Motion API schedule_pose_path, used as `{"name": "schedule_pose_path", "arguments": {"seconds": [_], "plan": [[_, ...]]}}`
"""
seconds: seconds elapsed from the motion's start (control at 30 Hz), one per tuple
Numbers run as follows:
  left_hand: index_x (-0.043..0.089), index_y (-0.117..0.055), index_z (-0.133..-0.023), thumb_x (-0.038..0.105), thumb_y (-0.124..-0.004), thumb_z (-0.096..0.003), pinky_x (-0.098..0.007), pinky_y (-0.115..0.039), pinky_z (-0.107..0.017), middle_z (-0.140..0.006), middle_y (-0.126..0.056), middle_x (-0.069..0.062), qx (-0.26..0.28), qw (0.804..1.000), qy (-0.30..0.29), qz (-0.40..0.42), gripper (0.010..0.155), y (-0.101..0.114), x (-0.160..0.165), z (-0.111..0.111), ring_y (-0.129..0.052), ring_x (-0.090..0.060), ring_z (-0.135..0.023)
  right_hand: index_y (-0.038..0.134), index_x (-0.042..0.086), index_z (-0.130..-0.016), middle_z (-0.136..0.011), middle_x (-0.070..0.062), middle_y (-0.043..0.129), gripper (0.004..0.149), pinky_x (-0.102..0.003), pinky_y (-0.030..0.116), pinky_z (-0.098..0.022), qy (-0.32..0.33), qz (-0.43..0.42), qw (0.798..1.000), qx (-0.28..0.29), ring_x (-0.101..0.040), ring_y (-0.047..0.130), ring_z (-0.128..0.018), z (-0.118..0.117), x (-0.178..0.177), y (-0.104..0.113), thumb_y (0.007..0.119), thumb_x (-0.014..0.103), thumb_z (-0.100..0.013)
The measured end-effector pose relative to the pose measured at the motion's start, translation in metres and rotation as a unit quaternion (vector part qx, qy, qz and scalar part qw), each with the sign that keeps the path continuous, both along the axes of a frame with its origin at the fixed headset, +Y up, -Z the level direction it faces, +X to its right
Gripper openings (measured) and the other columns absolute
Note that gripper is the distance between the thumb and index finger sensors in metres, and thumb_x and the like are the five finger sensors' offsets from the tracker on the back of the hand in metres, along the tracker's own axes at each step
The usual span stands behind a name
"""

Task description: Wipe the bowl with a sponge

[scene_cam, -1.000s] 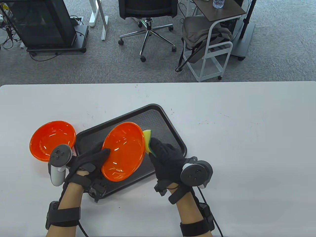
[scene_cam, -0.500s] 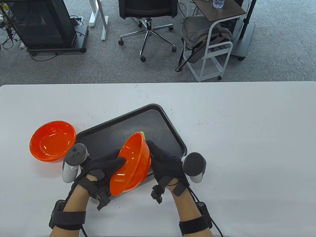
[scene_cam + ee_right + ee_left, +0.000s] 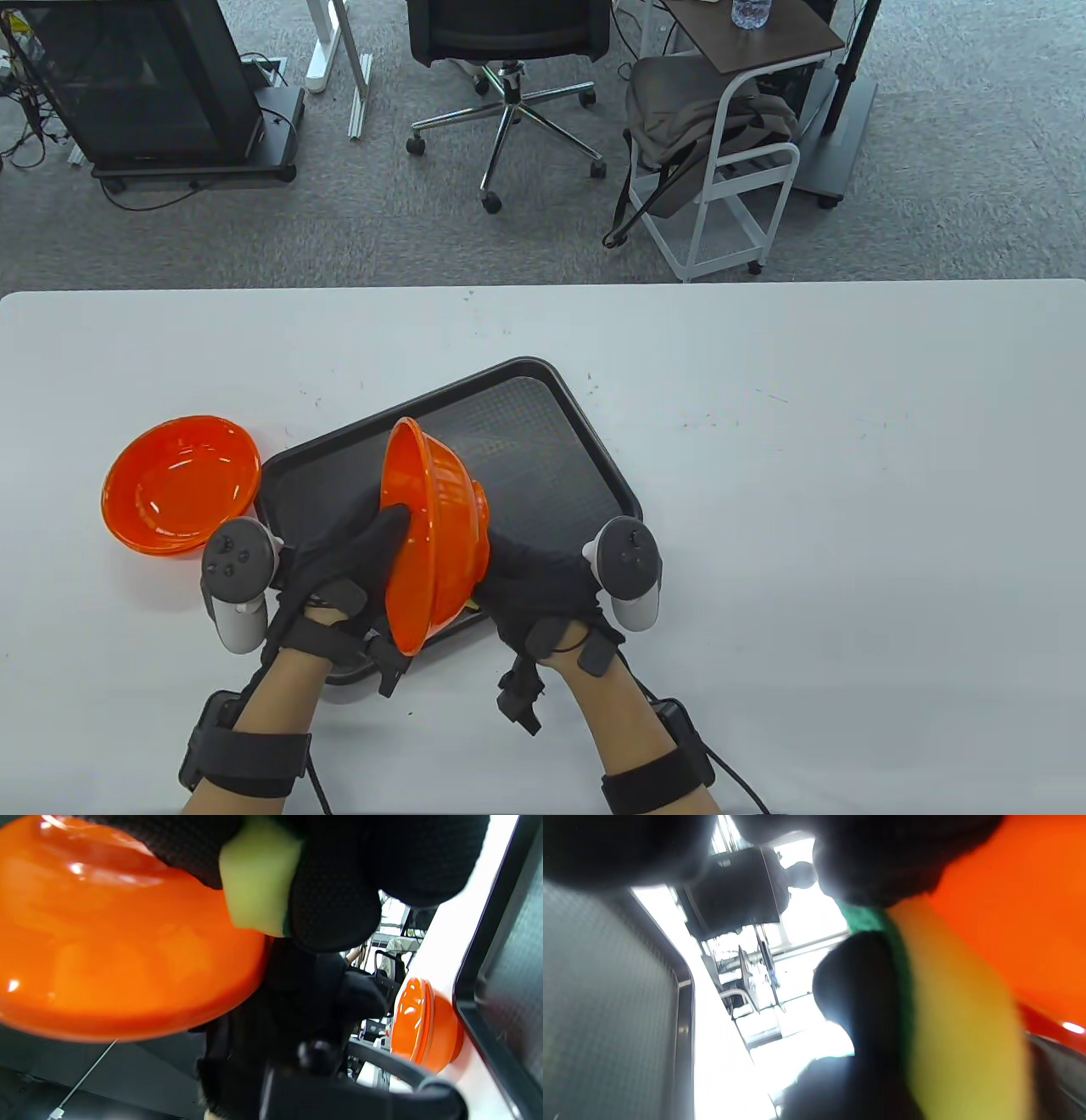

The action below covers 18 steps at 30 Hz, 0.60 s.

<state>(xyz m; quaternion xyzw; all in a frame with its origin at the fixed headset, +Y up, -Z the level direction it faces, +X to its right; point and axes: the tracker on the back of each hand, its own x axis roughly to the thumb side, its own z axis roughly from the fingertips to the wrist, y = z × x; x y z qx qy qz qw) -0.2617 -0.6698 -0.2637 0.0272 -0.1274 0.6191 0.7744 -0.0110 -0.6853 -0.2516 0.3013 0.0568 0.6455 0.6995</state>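
An orange bowl (image 3: pixel 433 535) is held on its edge above the black tray (image 3: pixel 543 424), its opening turned left. My left hand (image 3: pixel 356 560) grips its rim, thumb inside. My right hand (image 3: pixel 534 586) holds a yellow-and-green sponge (image 3: pixel 256 887) against the bowl's outer underside (image 3: pixel 118 955). In the table view the sponge is hidden behind the bowl and hand. It shows large and blurred in the left wrist view (image 3: pixel 958 1018), next to the bowl wall (image 3: pixel 1018 899).
A stack of orange bowls (image 3: pixel 180 482) sits on the white table (image 3: pixel 848 475) left of the tray; it also shows in the right wrist view (image 3: pixel 424 1027). Beyond the far table edge are an office chair (image 3: pixel 509 51) and a white cart (image 3: pixel 730 170).
The bowl has been tipped from nearly face-up onto its edge, opening turned left. My right hand with the sponge has slid from the bowl's far rim down under its outside. Both hands moved nearer.
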Motion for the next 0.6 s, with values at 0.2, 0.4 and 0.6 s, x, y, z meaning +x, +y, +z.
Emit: {"name": "schedule_pose_path", "arguments": {"seconds": [0.2,0.4,0.6], "plan": [[0.010,-0.073,-0.094,0.053,-0.075,-0.0537,-0.029,-0.092,-0.007,-0.029,-0.097,0.007,-0.004,0.997,0.072,0.003,0.059,-0.002,-0.022,-0.004,-0.091,-0.002,0.005,0.059,-0.007,-0.086,-0.074,-0.028,0.090,0.053,-0.047,0.084,-0.032,0.035,-0.011,0.999,-0.027,-0.029,0.102,-0.046,0.005,-0.011,0.000,0.078,0.031,-0.054],[0.008,-0.074,-0.092,0.049,-0.077,-0.0527,-0.032,-0.093,-0.010,-0.036,-0.100,0.004,0.003,0.991,0.137,0.004,0.057,-0.001,-0.040,-0.005,-0.097,-0.005,-0.002,0.061,-0.009,-0.084,-0.070,-0.027,0.092,0.055,-0.045,0.085,-0.029,0.020,-0.013,1.000,-0.011,-0.028,0.104,-0.042,0.008,-0.007,0.009,0.080,0.034,-0.055],[0.008,-0.074,-0.092,0.048,-0.078,-0.0523,-0.031,-0.093,-0.009,-0.034,-0.099,0.005,0.002,0.986,0.165,-0.027,0.056,-0.001,-0.048,-0.005,-0.096,-0.004,0.001,0.062,-0.008,-0.083,-0.069,-0.027,0.093,0.055,-0.045,0.086,-0.028,-0.021,0.004,1.000,0.022,-0.027,0.105,-0.041,0.007,0.005,0.017,0.080,0.035,-0.055]]}}
